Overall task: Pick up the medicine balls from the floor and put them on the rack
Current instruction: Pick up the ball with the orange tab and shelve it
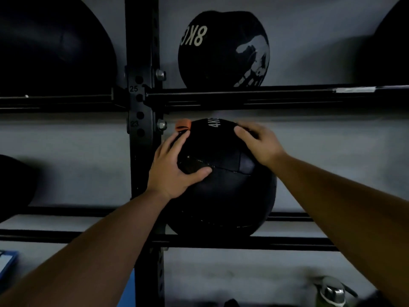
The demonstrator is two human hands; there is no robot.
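Two hands on one ball here: your left hand (pixel 174 169) is spread wide across the near-left face of the 4KG medicine ball (pixel 221 180), fingers fanned out and thumb stretched along the seam, palm pressed flat rather than curled around anything. Your right hand (pixel 257 144) sits on the ball's upper right, fingers bent over the top edge next to the "4KG" print, so that one's more of a loose hooked hold. Neither hand is clenched; both are open against the leather, steadying the ball between them. The ball itself is sitting on the lower rails of the rack (pixel 143 151), just right of the black upright post, with an orange tab (pixel 183 125) sticking out at its top left, right above your left fingertips. Counting the balls, five show up in all: the 4KG one you're touching, the 8KG ball (pixel 223 49) on the shelf directly above it, a big dark one (pixel 53 45) up left of the post, one (pixel 13 185) cut off at the left edge at the 4KG ball's level, and another (pixel 391 47) clipped at the top right. One bottle (pixel 332 291) stands below and to the right of the 4KG ball.
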